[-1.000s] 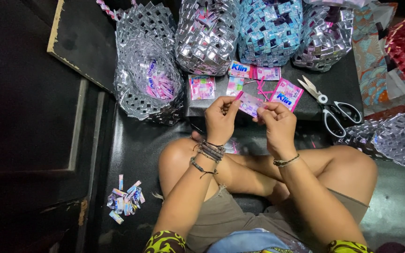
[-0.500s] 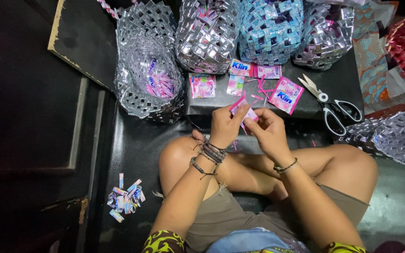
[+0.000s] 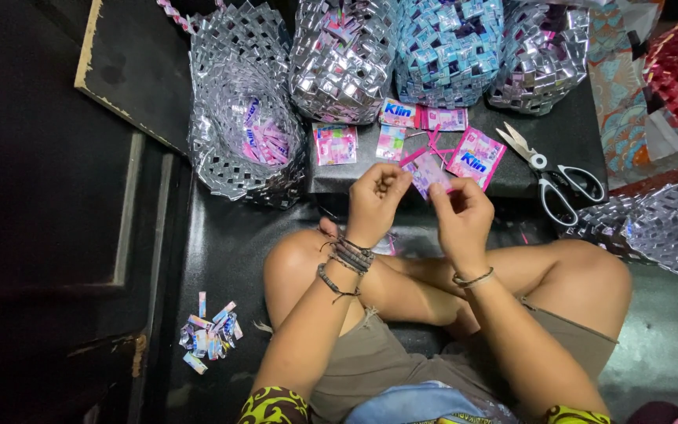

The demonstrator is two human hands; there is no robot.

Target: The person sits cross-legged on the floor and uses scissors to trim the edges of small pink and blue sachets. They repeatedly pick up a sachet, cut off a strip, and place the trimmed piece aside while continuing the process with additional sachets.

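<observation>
A: Head view showed a pink sachet wrapper (image 3: 427,169) pinched between both hands, raised just above the near edge of the low dark board (image 3: 339,177) and over the person's crossed legs. Why hold it up there?

B: Likely so both thumbs could work a fold with light on it. The left hand (image 3: 376,202) had thumb and forefinger closed on the wrapper's left corner; the right hand (image 3: 460,213) gripped its lower right edge the same way. Neither hand was open.

A: Which way did it run?

B: Its long axis lay on a slant, from upper left to lower right, the pink upper tip pointing away from the body toward the loose sachets (image 3: 402,132) on the board. The flat face was turned up toward the camera.

A: And round about?

B: Scissors (image 3: 552,177) lay on the board to the right, blades pointing up-left, handles nearest the right knee, so within reach of that hand. Woven foil baskets stood along the far side; the open silver basket (image 3: 233,169) at left held more sachets. A small heap of folded strips (image 3: 210,336) sat on the floor by the left elbow, well apart from the hands
</observation>
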